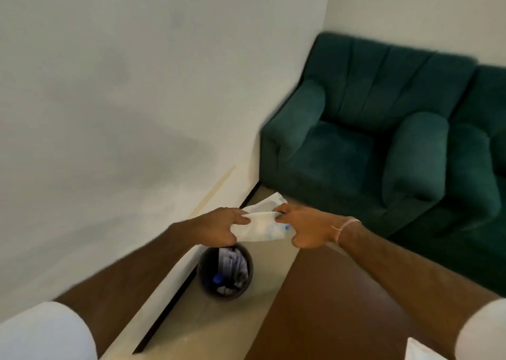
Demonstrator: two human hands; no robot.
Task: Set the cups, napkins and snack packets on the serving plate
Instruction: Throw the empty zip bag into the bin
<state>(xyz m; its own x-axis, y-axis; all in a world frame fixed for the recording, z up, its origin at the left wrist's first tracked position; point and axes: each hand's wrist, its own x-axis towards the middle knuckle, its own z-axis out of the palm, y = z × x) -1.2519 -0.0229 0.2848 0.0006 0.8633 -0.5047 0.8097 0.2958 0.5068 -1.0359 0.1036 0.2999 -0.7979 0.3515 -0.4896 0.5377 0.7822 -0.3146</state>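
Observation:
Both my hands hold one white packet or wrapper (264,226) with small blue marks, stretched between them in the air. My left hand (223,226) pinches its left edge, and my right hand (304,229) grips its right edge. The packet hangs above a round black waste bin (225,273) on the floor, which holds crumpled white paper and something blue. A white corner of some object (419,350) shows at the bottom right on the brown table; I cannot tell what it is. No cups or serving plate are in view.
A brown wooden table (323,305) lies under my right arm. Two dark green armchairs (364,140) stand at the right against the wall. A white wall (123,99) fills the left. Beige floor (208,326) runs between wall and table.

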